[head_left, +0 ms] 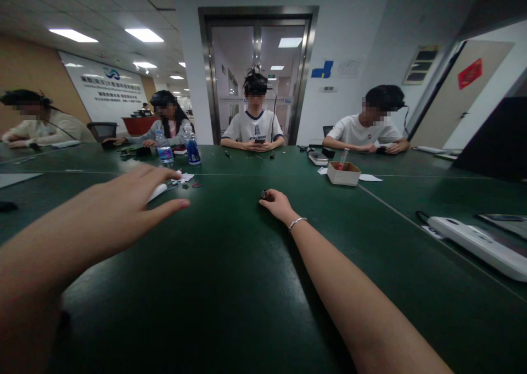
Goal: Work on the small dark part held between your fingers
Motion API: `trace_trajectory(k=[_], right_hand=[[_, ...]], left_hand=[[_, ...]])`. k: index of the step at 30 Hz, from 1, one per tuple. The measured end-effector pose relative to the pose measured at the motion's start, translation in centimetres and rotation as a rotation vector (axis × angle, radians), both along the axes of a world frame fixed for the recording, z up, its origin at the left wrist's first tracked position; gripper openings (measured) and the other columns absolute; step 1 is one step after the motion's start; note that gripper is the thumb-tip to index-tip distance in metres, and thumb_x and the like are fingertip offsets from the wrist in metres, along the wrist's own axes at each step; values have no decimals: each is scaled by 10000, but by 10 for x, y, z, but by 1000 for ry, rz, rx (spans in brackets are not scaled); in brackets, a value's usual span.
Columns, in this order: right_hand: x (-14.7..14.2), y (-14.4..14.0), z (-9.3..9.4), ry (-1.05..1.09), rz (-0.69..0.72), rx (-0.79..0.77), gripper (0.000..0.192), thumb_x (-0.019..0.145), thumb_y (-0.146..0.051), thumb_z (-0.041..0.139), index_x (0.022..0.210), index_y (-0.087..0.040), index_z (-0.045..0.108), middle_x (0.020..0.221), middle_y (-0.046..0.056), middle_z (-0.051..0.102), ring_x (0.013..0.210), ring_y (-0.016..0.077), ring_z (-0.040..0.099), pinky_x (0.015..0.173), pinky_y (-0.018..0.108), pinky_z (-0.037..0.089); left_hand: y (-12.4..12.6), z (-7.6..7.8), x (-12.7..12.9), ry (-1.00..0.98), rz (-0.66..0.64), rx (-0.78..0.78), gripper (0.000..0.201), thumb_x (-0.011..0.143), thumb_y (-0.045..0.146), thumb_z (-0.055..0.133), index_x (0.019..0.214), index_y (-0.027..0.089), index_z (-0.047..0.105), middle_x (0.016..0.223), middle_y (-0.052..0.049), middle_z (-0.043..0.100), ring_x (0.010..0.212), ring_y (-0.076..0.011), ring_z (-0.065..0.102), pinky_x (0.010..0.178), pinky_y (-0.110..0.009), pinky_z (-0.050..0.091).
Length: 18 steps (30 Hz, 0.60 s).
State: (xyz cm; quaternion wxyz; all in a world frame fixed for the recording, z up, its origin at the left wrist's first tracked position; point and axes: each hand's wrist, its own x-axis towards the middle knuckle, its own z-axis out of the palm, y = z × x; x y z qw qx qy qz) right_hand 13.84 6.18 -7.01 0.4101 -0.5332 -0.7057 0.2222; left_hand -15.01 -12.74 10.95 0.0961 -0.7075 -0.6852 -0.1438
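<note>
Left hand [135, 195] hovers low over the green desk [230, 286], fingers spread and empty, near small white parts [181, 179], while right hand [276, 202] reaches farther out, fingers closed around a small dark cylinder [264, 194] resting mid-desk.

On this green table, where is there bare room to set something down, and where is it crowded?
Widest bare patch: the near table between both forearms. Also bare: the stretch between the right hand, which holds a small dark part, and the cardboard box. Crowded: beyond the left hand, with white bits and scraps and bottles. The white device fills the right edge.
</note>
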Motion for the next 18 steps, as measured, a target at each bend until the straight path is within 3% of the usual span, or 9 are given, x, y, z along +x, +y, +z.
trace_trajectory(k=[3,5,7,9,11,14,18], right_hand=[[1,1,-2,28,22,25,182,712,-237,683,872,-163,638,820,5,641,732,142,581,692,259,444],[1,2,-3,39,28,43,200,711,-232,689,893,-163,643,841,12,649,750,144,588,703,259,449],[1,1,-3,35,32,51,206,711,-221,693,901,-159,643,846,18,653,758,148,592,703,259,451],[0,-1,-2,16,41,48,204,716,-207,691,907,-156,642,843,22,655,753,149,593,697,258,452],[-1,-2,0,-11,37,57,195,725,-199,685,911,-154,644,832,25,654,745,151,592,688,257,451],[-1,-3,2,-71,32,101,167,732,-208,687,888,-154,661,817,31,647,759,159,586,699,264,448],[-1,0,2,-121,17,152,175,702,-237,714,861,-166,688,821,34,619,786,174,574,740,296,449]], left_hand=[[48,-1,62,-8,-246,-200,589,702,601,572,1181,258,569,1217,-54,580,1078,-267,555,887,-336,413],[92,-14,95,-97,-418,-298,538,660,504,670,1121,235,605,1139,-77,623,1012,-251,589,832,-287,433],[134,-37,115,-276,-438,-476,621,629,431,722,1191,221,559,1022,-91,662,809,-217,640,716,-275,463],[165,-64,123,-507,-359,-548,775,571,374,777,1265,186,490,891,-96,675,662,-193,632,628,-272,467],[183,-92,126,-767,-417,-571,728,597,357,768,1252,189,498,882,-86,670,633,-165,621,597,-258,464],[190,-131,129,-1139,-565,-539,418,696,349,701,1070,182,617,892,-66,666,660,-117,604,610,-230,461],[191,-166,130,-1413,-506,-321,238,694,283,713,858,119,662,743,-44,651,659,-98,591,678,-241,479]])
